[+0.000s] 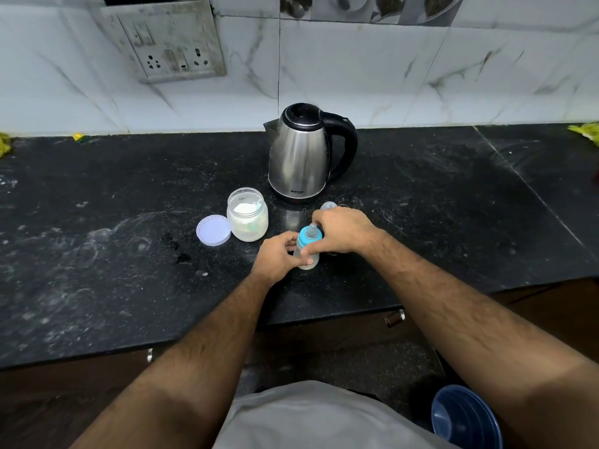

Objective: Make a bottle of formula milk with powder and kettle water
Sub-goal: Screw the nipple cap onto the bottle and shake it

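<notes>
Our left hand (275, 254) grips the bottle (308, 254) body on the surface; right hand (343, 230) pinches its blue collar (310, 238). Open powder jar (248, 218) sits just left; a slipped twist could tip bottle or jar.

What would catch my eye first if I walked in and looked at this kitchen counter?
Probably the two hands, left hand and right hand, gripping a baby bottle with a blue collar at the middle of the black counter. Behind it stands a steel kettle; to its left sits an open powder jar, its lid alongside.
</notes>
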A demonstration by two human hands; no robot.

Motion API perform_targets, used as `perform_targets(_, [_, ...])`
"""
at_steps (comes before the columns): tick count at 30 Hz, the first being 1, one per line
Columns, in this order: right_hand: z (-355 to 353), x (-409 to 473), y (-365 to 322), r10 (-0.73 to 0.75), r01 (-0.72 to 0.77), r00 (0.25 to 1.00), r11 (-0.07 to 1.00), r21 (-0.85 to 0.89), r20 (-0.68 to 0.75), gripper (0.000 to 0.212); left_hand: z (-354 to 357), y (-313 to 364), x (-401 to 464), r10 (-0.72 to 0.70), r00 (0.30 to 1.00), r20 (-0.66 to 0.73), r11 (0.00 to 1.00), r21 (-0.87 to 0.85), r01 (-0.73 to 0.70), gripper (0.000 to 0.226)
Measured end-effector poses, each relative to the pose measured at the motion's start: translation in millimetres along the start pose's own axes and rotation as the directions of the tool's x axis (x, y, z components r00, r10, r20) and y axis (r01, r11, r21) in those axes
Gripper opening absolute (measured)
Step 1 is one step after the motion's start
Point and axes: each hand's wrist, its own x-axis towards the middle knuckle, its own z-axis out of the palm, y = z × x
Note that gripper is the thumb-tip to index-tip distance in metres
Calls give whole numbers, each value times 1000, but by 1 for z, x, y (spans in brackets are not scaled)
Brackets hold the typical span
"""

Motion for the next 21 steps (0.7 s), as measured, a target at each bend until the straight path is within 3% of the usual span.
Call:
perform_targets(3, [-2, -1, 3, -89, 85, 995, 992, 97, 44, 70, 0, 2, 0, -8, 1000, 17, 1000, 1, 8, 60])
perform_targets(7, [-4, -2, 0, -69, 68, 998, 995, 73, 11, 41, 0, 2, -1, -17, 1000, 14, 1000, -5, 17, 59])
perform_targets(11, [0, -2, -7, -10, 9, 999, 1000, -18, -48, 51, -1, 0, 0, -14, 1000, 16, 1000, -2, 14, 57])
perform_targets(15, [-4, 2, 2, -92, 85, 994, 991, 100, 64, 68, -1, 2, 0, -15, 1000, 20, 1000, -6, 15, 60])
perform_targets(18, [-3, 3, 4, -127, 121, 990, 989, 90, 66, 48, 0, 2, 0, -5, 1000, 19, 1000, -1, 5, 58])
perform_targets(21, [6, 0, 0, -91, 92, 996, 993, 69, -17, 43, -1, 1, -1, 8, 1000, 17, 1000, 17, -9, 54])
